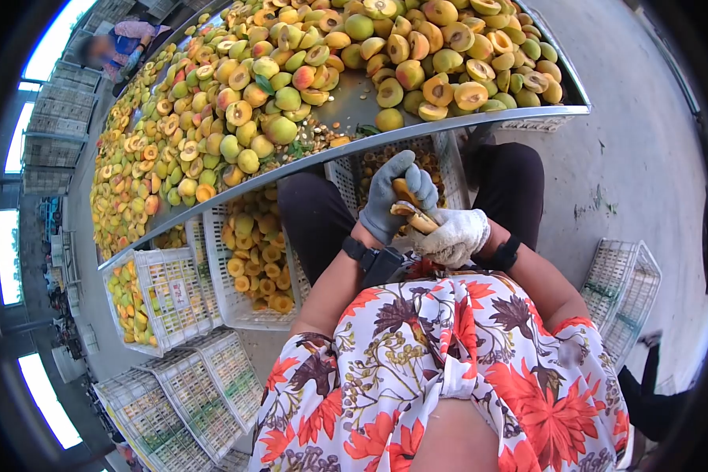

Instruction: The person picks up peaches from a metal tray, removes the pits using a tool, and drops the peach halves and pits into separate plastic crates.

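Over my lap, my left hand in a grey glove is closed around a yellow-orange apricot, partly hidden by the fingers. Close beside it, my right hand in a whitish glove grips a small tan-handled tool; its working end is hard to make out. Both hands nearly touch, just in front of the metal table. Halved and whole apricots are heaped on that table, with loose pits near its edge.
Between and beside my knees stand white plastic crates holding apricot halves. More crates are at lower left, and another crate stands on the floor at right. A person is at the table's far left end.
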Motion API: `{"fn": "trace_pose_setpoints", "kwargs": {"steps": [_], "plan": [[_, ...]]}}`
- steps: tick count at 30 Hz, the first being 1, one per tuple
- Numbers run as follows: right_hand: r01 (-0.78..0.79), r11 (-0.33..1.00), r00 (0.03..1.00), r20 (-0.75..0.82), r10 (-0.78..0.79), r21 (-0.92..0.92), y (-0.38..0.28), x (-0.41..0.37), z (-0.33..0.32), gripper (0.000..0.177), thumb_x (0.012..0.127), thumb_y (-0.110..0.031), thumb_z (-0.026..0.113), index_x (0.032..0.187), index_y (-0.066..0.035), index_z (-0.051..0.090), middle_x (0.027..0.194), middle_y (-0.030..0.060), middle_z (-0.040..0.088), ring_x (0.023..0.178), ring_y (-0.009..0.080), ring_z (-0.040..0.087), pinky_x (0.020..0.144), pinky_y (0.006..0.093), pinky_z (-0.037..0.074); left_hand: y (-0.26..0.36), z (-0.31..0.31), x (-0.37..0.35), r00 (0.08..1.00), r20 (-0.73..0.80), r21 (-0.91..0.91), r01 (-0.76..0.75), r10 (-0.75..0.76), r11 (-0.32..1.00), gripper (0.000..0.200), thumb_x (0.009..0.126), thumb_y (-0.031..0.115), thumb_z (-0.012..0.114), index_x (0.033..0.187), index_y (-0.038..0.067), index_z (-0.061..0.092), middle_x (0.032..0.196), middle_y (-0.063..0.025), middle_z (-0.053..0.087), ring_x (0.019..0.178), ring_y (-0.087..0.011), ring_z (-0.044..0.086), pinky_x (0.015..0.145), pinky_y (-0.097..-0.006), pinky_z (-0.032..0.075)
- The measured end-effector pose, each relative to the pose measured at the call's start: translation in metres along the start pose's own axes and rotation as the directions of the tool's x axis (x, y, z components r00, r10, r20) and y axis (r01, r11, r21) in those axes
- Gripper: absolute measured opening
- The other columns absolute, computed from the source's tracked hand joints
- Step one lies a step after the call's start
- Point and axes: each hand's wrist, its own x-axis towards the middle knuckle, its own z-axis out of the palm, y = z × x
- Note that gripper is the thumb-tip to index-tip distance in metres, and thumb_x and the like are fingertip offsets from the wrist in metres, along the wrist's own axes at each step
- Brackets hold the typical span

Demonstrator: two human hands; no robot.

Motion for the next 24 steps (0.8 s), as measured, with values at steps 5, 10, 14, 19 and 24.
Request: {"fn": "trace_pose_setpoints", "kwargs": {"steps": [5,10,14,19,24], "plan": [[-0.013,0.974,0.985,-0.170,-0.026,-0.225,-0.026,-0.021,0.002,0.022,0.087,-0.021,0.072,0.100,-0.006,0.062,0.078,-0.0011,0.062,0.063,0.0065,0.057,0.053,0.0225,0.044,0.014,-0.005,0.007,0.874,-0.383,0.734,0.091,0.299,0.673,0.057,0.105,0.041,0.037,0.082,0.000,0.070,0.079,-0.0100,0.068,0.073,-0.0174,0.063,0.071,-0.0313,0.051],[-0.425,0.319,0.710,-0.531,-0.463,-0.847,-0.020,0.006,-0.010,0.032,0.081,-0.022,0.064,0.105,0.000,0.061,0.095,0.0286,0.066,0.096,0.0447,0.063,0.080,0.0489,0.050,0.034,-0.033,-0.003,0.762,-0.352,0.880,0.071,0.544,0.470,0.051,0.104,0.043,0.044,0.094,0.000,0.070,0.093,-0.0066,0.069,0.078,-0.0138,0.064,0.073,-0.0270,0.052],[-0.425,0.344,0.695,-0.545,-0.469,-0.838,-0.010,0.031,-0.031,0.032,0.082,-0.025,0.064,0.102,-0.001,0.061,0.093,0.0288,0.066,0.094,0.0443,0.064,0.079,0.0481,0.050,0.045,-0.021,-0.035,0.819,-0.414,0.658,-0.032,0.397,0.752,0.047,0.104,0.042,0.043,0.104,0.001,0.066,0.098,-0.0082,0.069,0.082,-0.0164,0.067,0.071,-0.0284,0.056],[-0.455,0.444,0.677,-0.624,-0.390,-0.772,-0.009,0.037,-0.042,0.036,0.083,-0.028,0.065,0.104,0.001,0.063,0.093,0.0285,0.067,0.094,0.0450,0.064,0.078,0.0476,0.050,0.064,0.020,-0.077,0.735,-0.320,0.830,-0.087,0.598,0.551,0.026,0.102,0.022,0.051,0.109,0.000,0.061,0.101,-0.0093,0.068,0.084,-0.0158,0.068,0.070,-0.0272,0.058],[-0.482,0.391,0.674,-0.617,-0.406,-0.784,0.002,0.041,-0.060,0.041,0.081,-0.030,0.067,0.105,0.003,0.062,0.093,0.0299,0.066,0.094,0.0452,0.064,0.078,0.0483,0.050,0.139,0.003,-0.169,0.168,-0.203,0.960,0.227,0.965,0.162,0.023,0.096,0.015,0.056,0.111,-0.002,0.065,0.102,-0.0074,0.068,0.093,-0.0155,0.064,0.082,-0.0302,0.051]]}}
